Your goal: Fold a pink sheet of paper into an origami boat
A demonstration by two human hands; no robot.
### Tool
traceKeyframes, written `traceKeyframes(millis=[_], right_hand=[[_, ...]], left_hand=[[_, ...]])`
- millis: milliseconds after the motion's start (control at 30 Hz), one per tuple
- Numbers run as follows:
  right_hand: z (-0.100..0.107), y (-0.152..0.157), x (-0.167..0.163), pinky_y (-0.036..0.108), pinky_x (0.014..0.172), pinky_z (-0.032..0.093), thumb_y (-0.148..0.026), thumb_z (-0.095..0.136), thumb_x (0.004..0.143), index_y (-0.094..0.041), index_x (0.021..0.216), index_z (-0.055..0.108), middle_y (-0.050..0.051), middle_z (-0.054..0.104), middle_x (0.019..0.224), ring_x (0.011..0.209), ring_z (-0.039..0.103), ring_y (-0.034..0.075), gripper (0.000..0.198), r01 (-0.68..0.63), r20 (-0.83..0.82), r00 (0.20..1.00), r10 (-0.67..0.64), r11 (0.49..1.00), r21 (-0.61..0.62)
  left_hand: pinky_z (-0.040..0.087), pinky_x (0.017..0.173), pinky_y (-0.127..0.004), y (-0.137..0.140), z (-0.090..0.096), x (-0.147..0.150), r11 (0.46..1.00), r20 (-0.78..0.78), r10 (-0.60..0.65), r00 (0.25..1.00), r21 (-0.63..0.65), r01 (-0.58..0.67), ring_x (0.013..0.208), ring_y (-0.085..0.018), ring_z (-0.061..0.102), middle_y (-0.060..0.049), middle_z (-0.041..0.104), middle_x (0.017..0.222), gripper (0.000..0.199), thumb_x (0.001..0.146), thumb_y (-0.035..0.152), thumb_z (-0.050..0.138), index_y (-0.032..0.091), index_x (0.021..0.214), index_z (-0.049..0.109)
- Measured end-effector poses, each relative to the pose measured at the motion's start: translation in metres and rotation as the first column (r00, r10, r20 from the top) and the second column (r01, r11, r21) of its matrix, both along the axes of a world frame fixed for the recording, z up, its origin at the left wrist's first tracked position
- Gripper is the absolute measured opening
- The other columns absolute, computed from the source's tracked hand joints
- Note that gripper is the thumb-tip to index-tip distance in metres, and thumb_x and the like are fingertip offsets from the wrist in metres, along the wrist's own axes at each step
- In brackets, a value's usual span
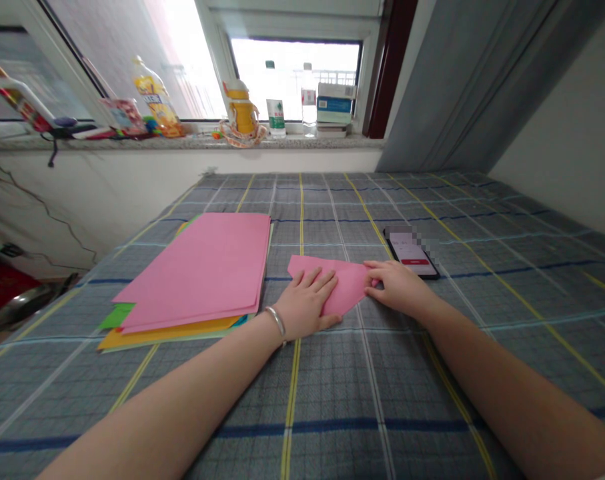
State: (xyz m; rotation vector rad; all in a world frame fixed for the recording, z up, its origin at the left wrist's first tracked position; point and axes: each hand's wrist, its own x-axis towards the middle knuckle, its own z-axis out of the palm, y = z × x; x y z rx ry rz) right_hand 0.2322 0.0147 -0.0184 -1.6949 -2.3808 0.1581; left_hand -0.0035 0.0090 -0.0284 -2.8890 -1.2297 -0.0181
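Observation:
A folded piece of pink paper [351,280] lies on the checked cloth in front of me, its outline angular with a pointed lower edge. Spread flat over its left part is my left hand [309,303], fingers apart, with a silver bangle on the wrist. At the paper's right corner my right hand [395,287] pinches the edge between thumb and fingers. Just beyond that hand rests a smartphone [412,253] with its screen lit. To the left sits a stack of coloured paper [202,267], pink on top, with green and orange sheets sticking out below.
The grey checked cloth [332,387] covers the wide surface. Behind it, the window sill [192,143] carries a yellow drink bottle [155,100], a yellow flask [241,110], clear bottles and stacked boxes [333,107]. A grey curtain [457,80] hangs at the right.

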Motion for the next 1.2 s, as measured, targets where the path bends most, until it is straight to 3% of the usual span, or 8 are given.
traceKeyframes(millis=[700,1200], right_hand=[[-0.0013,0.0025,0.0063,0.038,0.096,0.042,-0.026,0.058,0.081,-0.021,0.076,0.068,0.006,0.064,0.12,0.107,0.057,0.024,0.011,0.09,0.096,0.991,-0.092,0.996,0.024],[0.0002,0.0045,0.0085,0.032,0.085,0.043,-0.018,0.059,0.079,-0.018,0.076,0.064,0.009,0.068,0.091,0.092,0.061,0.022,0.005,0.157,0.095,0.983,-0.156,0.988,-0.001]], left_hand=[[0.014,0.113,-0.05,0.0025,0.0074,-0.0017,0.989,-0.014,0.005,1.0,-0.145,-0.007,0.142,-0.032,0.013,-0.009,0.017,0.154,0.081,0.085,0.06,0.044,0.015,0.148,0.02],[0.011,0.113,-0.056,0.0036,0.0093,-0.0045,0.981,-0.018,0.017,1.0,-0.191,-0.02,0.142,-0.035,0.007,-0.009,0.014,0.155,0.085,0.083,0.06,0.047,0.016,0.149,0.017]])
